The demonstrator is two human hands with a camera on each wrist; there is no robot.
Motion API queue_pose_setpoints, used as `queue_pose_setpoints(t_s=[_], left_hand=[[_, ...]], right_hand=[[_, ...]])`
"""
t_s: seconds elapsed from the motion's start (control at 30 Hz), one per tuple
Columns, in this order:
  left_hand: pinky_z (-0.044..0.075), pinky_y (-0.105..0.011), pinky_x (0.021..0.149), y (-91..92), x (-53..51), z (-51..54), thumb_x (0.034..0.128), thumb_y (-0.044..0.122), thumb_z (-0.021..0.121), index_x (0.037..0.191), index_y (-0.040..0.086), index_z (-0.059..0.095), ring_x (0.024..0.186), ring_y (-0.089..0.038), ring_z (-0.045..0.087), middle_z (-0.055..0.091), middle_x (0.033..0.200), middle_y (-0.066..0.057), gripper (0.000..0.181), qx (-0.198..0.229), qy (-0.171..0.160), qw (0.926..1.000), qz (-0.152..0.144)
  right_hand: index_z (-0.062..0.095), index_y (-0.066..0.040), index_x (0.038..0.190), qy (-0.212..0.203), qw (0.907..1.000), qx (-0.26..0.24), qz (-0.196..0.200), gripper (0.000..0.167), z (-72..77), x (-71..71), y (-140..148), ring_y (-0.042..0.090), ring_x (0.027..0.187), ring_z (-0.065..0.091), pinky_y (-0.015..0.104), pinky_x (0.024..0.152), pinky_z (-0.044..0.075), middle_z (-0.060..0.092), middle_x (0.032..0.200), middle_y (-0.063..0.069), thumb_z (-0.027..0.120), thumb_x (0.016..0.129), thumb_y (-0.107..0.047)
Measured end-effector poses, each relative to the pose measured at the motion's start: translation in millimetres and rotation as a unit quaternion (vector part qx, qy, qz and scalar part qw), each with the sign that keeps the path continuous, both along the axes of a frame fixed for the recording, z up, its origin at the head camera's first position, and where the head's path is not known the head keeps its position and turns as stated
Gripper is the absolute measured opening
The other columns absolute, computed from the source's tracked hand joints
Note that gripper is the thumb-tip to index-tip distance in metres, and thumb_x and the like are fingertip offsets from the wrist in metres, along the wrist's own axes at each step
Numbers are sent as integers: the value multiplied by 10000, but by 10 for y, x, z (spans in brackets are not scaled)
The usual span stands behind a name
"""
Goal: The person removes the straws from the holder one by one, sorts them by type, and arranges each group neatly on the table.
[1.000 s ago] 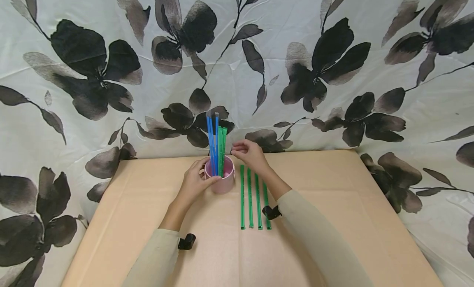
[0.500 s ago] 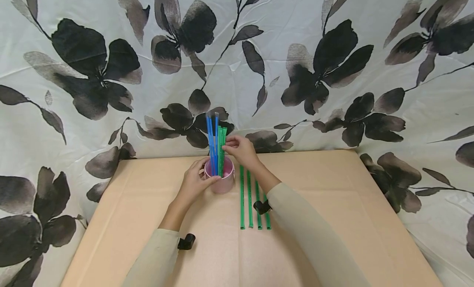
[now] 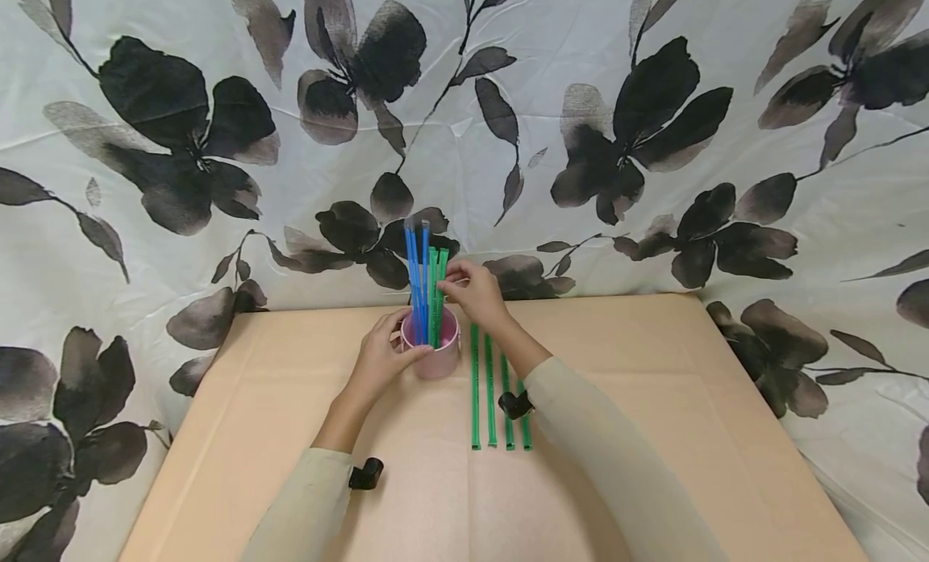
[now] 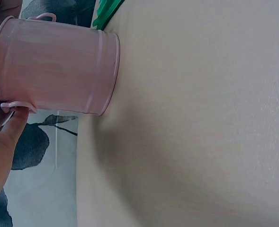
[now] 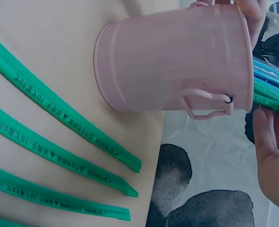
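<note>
A small pink metal pail (image 3: 438,367) with little side handles stands upright near the table's back edge. My left hand (image 3: 383,348) holds it by the rim, thumb in front and fingers behind. Inside stand blue straws (image 3: 416,280) and green paper-wrapped straws (image 3: 433,304), leaning on the rim. With thumb and fingertips, my right hand (image 3: 475,294) pinches the upper part of a green straw in the pail; the right wrist view shows this hand (image 5: 276,161) beside the pail's mouth. Printed lettering runs along the wrapped straws (image 5: 58,111) on the table.
To the pail's right, several green straws (image 3: 475,401) lie in parallel on the tan table cover (image 3: 290,385), partly under my right forearm. Behind the table hangs a white cloth (image 3: 479,175) with dark flowers. Each wrist carries a small black camera (image 3: 366,473).
My right hand has moved left to the straws in the pail and taken hold of a green one, whose top now stands slightly apart. My left hand has stayed on the pail.
</note>
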State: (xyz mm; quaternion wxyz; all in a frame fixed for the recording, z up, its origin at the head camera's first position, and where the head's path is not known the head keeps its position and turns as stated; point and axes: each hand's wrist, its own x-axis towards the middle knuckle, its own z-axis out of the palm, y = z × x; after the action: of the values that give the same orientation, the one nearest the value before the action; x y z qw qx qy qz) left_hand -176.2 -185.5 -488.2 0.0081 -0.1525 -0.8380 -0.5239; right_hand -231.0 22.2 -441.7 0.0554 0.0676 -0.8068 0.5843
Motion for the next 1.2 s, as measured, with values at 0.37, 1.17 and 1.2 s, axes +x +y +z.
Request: queue_pose_setpoints(t_s=[0.37,1.17,1.2], left_hand=[[546,-464,1089,-16,12,6,824,211,891,1479,23,502,1328,-387,573,552,1425,-198,785,-19,-36,10000,-31],[549,-470,1082,-5,23,29,809,218,903,1479,37,511,1334,-389,572,563,1420,-204,797,1,-72,10000,-22],[549,-472,1084,-6,23,33,809,218,902,1478,39,513,1332,-388,572,564,1418,-203,795,8,-72,10000,-17]], right_hand=[[670,6,1159,322,9991,-255,87,216,253,106,147,365,959,736,444,826,674,682,1049,158,723,970,-84],[634,95,1209,1235,9816,-1456,-49,287,877,257,826,98,814,736,374,809,675,672,971,42,707,972,-50],[629,103,1214,1228,9817,-1452,-64,297,883,270,864,97,817,735,359,805,675,669,972,41,707,972,-50]])
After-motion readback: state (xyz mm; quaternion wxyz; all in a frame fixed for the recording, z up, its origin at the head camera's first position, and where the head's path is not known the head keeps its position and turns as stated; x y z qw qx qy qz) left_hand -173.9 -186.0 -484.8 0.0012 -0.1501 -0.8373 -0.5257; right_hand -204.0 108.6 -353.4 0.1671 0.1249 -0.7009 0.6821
